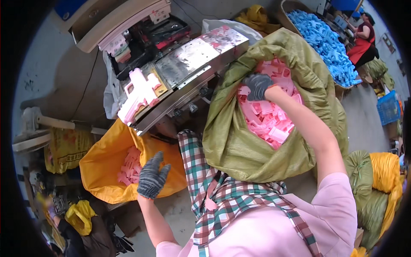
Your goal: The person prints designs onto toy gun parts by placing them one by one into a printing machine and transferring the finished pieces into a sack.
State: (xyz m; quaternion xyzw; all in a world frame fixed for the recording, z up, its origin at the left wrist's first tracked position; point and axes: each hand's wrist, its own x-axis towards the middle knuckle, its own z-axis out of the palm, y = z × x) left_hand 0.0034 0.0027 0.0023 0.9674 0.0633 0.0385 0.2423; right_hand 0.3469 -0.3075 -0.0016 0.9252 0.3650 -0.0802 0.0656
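Observation:
My right hand (258, 87), in a dark grey knit glove, reaches into a large olive-green woven sack (231, 141). Its fingers are curled in among pink plastic toy gun pieces (274, 122); whatever they grip is hidden. My left hand (153, 176), gloved alike, is raised with fingers apart and nothing in it. Beside and behind it, an orange-yellow sack (100, 177) stands open with more pink pieces (129, 166) inside. One pink toy gun (139, 95) lies on a fixture at the near left end of a metal machine bed (184, 58).
A heap of blue plastic pieces (319, 43) fills a container at the back right, near a person in a red apron (363, 45). Tied green sacks (359, 175) stand at right, a blue crate (388, 108) beyond. A white fan (32, 132) is at left; another person's dark sleeve (68, 233) shows lower left.

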